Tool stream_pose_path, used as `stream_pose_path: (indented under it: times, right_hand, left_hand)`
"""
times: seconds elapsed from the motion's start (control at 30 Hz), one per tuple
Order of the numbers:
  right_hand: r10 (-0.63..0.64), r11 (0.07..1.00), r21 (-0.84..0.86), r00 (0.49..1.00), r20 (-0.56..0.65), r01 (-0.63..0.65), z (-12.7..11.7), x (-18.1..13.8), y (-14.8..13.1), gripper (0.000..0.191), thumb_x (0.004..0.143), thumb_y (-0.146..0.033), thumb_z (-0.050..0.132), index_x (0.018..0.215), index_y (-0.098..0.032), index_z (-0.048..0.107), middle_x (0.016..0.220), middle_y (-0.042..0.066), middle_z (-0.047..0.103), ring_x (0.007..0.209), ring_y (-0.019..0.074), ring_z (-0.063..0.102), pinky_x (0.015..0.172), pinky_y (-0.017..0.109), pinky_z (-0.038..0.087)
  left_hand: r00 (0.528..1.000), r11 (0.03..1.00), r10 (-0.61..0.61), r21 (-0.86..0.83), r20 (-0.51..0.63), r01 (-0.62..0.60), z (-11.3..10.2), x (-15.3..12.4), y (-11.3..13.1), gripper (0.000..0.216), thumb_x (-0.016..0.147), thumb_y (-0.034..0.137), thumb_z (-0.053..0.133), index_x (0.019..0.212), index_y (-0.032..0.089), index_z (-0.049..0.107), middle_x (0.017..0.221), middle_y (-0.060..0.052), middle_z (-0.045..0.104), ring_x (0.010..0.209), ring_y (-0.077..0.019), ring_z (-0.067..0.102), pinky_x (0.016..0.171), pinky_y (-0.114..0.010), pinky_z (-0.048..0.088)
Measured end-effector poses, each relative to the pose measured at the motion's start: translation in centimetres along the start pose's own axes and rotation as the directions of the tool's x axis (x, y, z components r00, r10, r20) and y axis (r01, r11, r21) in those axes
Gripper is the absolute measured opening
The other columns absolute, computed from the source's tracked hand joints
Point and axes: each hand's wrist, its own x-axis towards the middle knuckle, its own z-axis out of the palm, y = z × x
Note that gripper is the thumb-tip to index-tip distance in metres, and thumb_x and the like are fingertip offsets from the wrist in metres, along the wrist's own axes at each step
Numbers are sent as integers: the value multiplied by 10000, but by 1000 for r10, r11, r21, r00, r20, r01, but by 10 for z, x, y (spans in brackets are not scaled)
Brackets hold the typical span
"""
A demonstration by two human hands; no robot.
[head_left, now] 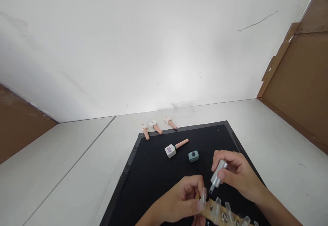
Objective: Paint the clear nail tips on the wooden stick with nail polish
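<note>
My right hand (234, 174) pinches the silver cap of a nail polish brush (218, 174). Its dark bristles point down close beside a clear false nail (203, 196); whether they touch, I cannot tell. Thumb and fingers of my left hand (180, 198) close around that nail at the left end of a wooden display strip (212, 212). Several more clear false nails (217, 205) stand along the strip, with round metal spots between them. Beyond my hands sits an uncapped teal polish bottle (193, 156), its dark neck opening showing.
A white bottle with a peach cap (170, 150) lies on the black mat (153, 171). Three similar bottles (153, 125) lie at the mat's back left edge. A white wall (153, 48) rises behind, with brown cardboard panels (302, 82) on both sides.
</note>
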Motion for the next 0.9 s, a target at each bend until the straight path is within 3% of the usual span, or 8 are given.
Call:
stream_pose_path:
  times: [0.13,0.3,0.5,0.7,0.8,0.9]
  right_hand:
    - [9,999,-32,998,62,-7,2,1,-5,409,758,-571,642,680,-171,613,588,-35,462,510,102,385,493,241,310]
    - [39,998,-50,998,-51,-42,2,1,-6,384,784,-549,627,687,-179,592,582,-31,478,514,111,406,490,238,320]
    - [-14,1000,-16,996,91,15,2,0,-8,403,765,-558,645,682,-165,611,591,-35,464,509,97,383,494,235,310]
    - [12,997,-76,999,-32,-15,1,0,-7,378,801,-538,615,697,-175,601,596,-33,479,532,105,406,508,233,322]
    - [-27,999,-17,999,38,28,2,0,-8,412,777,-575,617,688,-172,604,586,-41,463,503,95,385,488,231,312]
    - [-10,995,-101,998,55,16,2,0,-10,408,780,-557,626,669,-165,609,583,-39,459,509,97,389,500,235,324]
  left_hand:
    - [1000,1000,-17,4,-14,17,3,2,4,288,803,362,659,788,151,463,535,43,585,311,-31,481,333,-105,350]
    - [999,999,-35,-21,-13,35,5,1,5,291,804,363,656,774,158,452,557,33,608,306,-32,485,336,-108,355]
    - [998,999,-53,3,-44,53,8,3,10,314,781,375,680,769,148,463,558,29,606,317,-29,492,341,-107,359]
    - [996,997,-76,0,-36,76,10,3,8,316,786,384,672,773,157,453,545,36,602,302,-23,471,330,-105,353]
    - [996,998,-65,19,-53,66,11,3,10,319,779,382,681,760,150,463,529,39,588,312,-27,484,338,-104,356]
    - [996,997,-73,14,-45,74,11,4,11,324,775,390,682,772,151,464,515,46,579,316,-36,494,340,-107,355]
